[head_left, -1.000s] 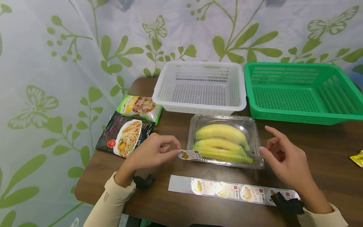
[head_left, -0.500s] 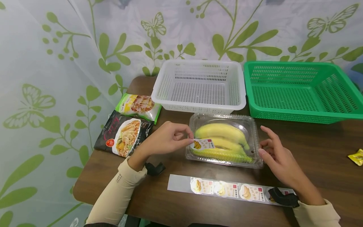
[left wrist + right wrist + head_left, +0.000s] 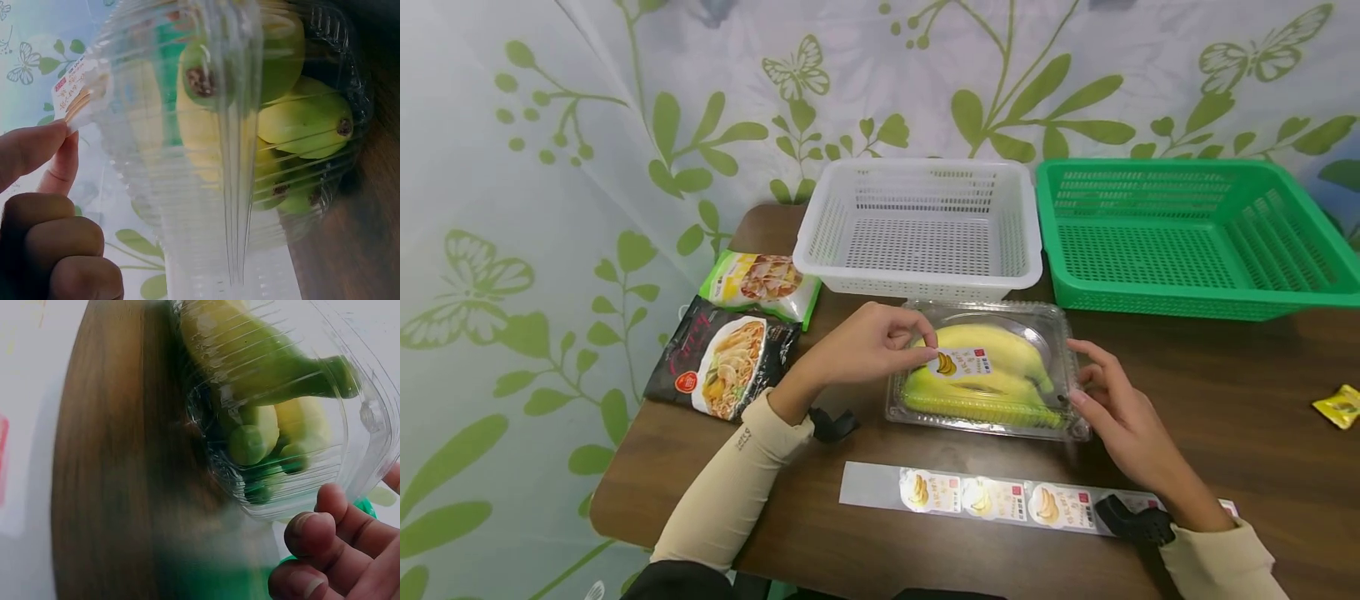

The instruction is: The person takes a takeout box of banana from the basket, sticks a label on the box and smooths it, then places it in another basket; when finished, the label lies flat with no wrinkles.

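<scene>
We see a glossy, clear, rectangular plastic box (image 3: 985,427), shiny white sticker strip (image 3: 996,498) and brown wood-grained tabletop (image 3: 1225,375).

Small indoor food-packing corner; whether the room belongs to a home or a business cannot be told. A wood-grain surface (image 3: 962,554) with a rounded corner stands before a sheet-like backdrop (image 3: 580,308) printed with green leaves and butterflies, a domestic pattern. Packing is indicated by a strip of banana labels (image 3: 992,498) along the near side and a clear plastic clamshell (image 3: 1048,315) containing bananas (image 3: 992,337). Farther back, a white slotted basket (image 3: 917,277) and a green slotted basket (image 3: 1195,296) stand side by side. A noodle packet (image 3: 730,362) lies at left.
</scene>
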### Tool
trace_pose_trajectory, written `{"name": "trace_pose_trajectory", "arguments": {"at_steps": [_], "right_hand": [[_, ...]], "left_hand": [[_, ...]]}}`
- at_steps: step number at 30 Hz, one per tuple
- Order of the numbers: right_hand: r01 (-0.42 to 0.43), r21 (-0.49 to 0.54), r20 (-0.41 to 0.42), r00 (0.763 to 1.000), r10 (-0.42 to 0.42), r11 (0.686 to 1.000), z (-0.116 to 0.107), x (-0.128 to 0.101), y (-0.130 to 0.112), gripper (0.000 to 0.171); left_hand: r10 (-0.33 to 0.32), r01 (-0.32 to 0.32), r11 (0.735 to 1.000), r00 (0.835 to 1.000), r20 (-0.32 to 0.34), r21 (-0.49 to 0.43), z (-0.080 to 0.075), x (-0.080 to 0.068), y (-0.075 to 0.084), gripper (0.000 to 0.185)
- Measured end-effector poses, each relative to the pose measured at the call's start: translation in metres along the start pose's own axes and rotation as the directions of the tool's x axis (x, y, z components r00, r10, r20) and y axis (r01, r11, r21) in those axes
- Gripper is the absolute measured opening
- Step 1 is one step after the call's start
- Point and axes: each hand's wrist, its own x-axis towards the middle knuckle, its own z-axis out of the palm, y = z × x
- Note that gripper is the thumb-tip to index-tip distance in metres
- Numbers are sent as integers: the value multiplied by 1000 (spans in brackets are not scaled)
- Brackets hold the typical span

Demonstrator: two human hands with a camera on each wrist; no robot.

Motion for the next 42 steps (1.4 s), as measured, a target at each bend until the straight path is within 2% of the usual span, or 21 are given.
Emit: {"name": "trace_pose_trajectory", "arguments": {"at_steps": [8,16,22,29,37,42], "right_hand": [[16,0,-24,1000,-16,1000,1,2,-4,64],[5,9,-32,999,-5,1000,-2,2,-41,58],[-11,8,-21,1000,11,1000,-2,2,-46,58],[-24,-5,-26,999,24,1000,-3,1,-44,58],[-23,2,-20,1000,23,1000,-4,1,-44,59],[-27,-2,-19,999,27,1000,-4,1,-46,58]], "left_hand": [[-19,19,1000,998,54,0,3,21,-2,9],[-22,12,997,992,124,79,7,41,-1,6],[-18,3,992,993,119,128,10,44,3,5],[0,-21,974,995,96,224,14,46,3,6],[-28,-2,969,993,118,248,18,48,0,7],[-19,-13,960,994,110,281,18,46,-1,8]]}}
